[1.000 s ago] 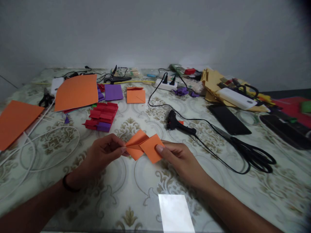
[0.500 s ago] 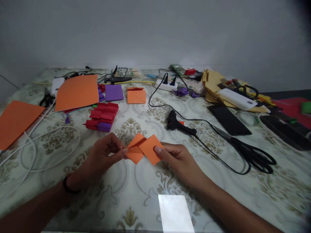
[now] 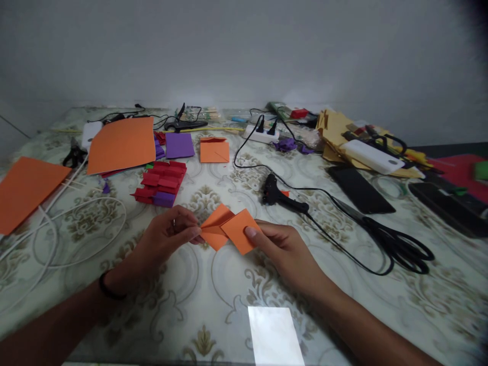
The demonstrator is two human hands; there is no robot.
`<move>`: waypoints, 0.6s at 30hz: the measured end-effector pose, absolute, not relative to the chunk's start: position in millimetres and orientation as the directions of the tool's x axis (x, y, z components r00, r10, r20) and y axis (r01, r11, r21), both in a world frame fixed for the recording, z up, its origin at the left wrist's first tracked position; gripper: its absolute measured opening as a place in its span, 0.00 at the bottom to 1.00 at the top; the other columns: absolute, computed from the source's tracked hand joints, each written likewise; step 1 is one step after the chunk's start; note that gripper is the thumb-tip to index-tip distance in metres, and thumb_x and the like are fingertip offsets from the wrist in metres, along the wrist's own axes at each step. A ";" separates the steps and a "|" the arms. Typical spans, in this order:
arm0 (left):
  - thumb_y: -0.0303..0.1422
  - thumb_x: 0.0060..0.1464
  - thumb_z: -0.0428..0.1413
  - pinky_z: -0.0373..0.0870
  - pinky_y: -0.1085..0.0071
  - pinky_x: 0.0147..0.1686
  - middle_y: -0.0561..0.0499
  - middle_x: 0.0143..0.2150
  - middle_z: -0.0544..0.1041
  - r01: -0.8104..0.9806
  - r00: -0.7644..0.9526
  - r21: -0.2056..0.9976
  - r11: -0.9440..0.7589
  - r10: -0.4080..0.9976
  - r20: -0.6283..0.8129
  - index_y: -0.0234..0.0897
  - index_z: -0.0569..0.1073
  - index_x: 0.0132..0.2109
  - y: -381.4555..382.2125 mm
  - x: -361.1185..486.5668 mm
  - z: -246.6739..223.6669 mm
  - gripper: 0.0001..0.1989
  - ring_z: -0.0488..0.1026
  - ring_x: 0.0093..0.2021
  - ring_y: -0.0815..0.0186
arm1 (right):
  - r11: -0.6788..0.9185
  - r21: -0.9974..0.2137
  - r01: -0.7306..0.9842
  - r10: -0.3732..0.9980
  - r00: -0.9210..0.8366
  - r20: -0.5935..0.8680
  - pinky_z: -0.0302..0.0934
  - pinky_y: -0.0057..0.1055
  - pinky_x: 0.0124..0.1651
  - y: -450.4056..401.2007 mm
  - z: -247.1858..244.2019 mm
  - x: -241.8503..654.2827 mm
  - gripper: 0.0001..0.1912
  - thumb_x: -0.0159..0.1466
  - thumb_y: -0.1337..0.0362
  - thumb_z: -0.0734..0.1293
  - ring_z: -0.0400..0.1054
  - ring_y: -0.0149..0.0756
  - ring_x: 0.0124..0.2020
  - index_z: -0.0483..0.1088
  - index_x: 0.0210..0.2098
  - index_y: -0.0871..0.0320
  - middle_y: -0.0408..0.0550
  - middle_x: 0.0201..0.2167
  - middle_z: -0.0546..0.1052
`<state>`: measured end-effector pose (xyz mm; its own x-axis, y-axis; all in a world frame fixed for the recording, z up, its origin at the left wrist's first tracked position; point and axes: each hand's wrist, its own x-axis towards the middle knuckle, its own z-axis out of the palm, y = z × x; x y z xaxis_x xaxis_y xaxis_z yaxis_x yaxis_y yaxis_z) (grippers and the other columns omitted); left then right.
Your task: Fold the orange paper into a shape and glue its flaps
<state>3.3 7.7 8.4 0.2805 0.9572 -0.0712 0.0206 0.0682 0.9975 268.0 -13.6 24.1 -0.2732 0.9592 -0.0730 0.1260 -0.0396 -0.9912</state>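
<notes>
In the head view, the folded orange paper (image 3: 240,231) is between the two hands, raised over the patterned tablecloth (image 3: 206,305). The left hand (image 3: 165,231) is mostly closed, thumb and fingertips pinching the paper's left tip, so the paper lies just to the right of its fingers. The right hand (image 3: 284,249) grips the right end, thumb flat on the near face and fingers behind, with the square part reaching out leftward from the thumb. Whether the paper is one sheet or two overlapping pieces, I cannot tell. Beyond the left hand sits a red and purple folded piece (image 3: 163,183); beyond the right hand lies a black glue gun (image 3: 284,197), with black scissors (image 3: 398,241) and a dark phone (image 3: 360,189) farther right.
</notes>
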 end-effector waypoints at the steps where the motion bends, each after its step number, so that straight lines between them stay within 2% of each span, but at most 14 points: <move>1: 0.39 0.58 0.68 0.83 0.72 0.35 0.52 0.30 0.83 0.058 0.290 0.994 0.091 0.951 -0.104 0.36 0.78 0.38 9.5 3.2 8.1 0.11 0.84 0.31 0.65 | -0.016 -0.991 0.134 0.961 -0.272 -0.053 0.60 0.33 0.38 -13.5 24.4 268.2 0.22 0.71 0.48 0.68 0.64 0.37 0.34 0.76 0.28 0.57 0.46 0.31 0.74; 4: 0.42 0.60 0.66 0.81 0.74 0.33 0.51 0.28 0.83 0.140 0.324 0.982 0.126 0.931 -0.166 0.35 0.81 0.33 13.4 2.8 6.9 0.15 0.82 0.29 0.66 | 0.049 -0.987 0.154 0.959 -0.283 0.003 0.59 0.32 0.38 -13.4 25.8 268.1 0.21 0.72 0.51 0.67 0.64 0.37 0.33 0.75 0.28 0.57 0.45 0.30 0.73; 6: 0.42 0.60 0.65 0.80 0.76 0.32 0.51 0.28 0.83 0.125 0.328 0.983 0.134 0.930 -0.168 0.35 0.82 0.31 14.2 2.5 6.1 0.16 0.81 0.28 0.68 | 0.093 -0.983 0.158 0.953 -0.299 0.042 0.60 0.33 0.38 -13.2 26.7 267.5 0.20 0.73 0.54 0.66 0.65 0.36 0.33 0.73 0.26 0.57 0.45 0.29 0.72; 14: 0.38 0.60 0.66 0.78 0.77 0.31 0.51 0.29 0.83 -0.001 0.351 0.994 0.112 0.931 -0.104 0.36 0.83 0.32 10.8 0.9 5.8 0.11 0.79 0.28 0.69 | 0.151 -0.978 0.143 0.942 -0.320 0.098 0.61 0.33 0.38 -11.8 28.5 267.2 0.17 0.73 0.57 0.66 0.67 0.36 0.33 0.77 0.31 0.56 0.46 0.31 0.76; 18: 0.36 0.63 0.65 0.77 0.78 0.32 0.52 0.28 0.83 0.015 0.351 0.999 0.051 0.935 -0.053 0.36 0.83 0.33 8.9 -0.9 6.0 0.11 0.78 0.29 0.71 | 0.143 -0.978 0.150 0.946 -0.312 0.090 0.59 0.33 0.37 -12.3 28.4 267.5 0.20 0.73 0.55 0.66 0.64 0.35 0.31 0.72 0.26 0.56 0.45 0.29 0.73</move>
<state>-0.9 8.9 6.0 0.3510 0.9349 -0.0530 0.0151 0.0510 0.9986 267.5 -12.3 28.4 -0.3117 0.9459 0.0905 0.1502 0.1431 -0.9783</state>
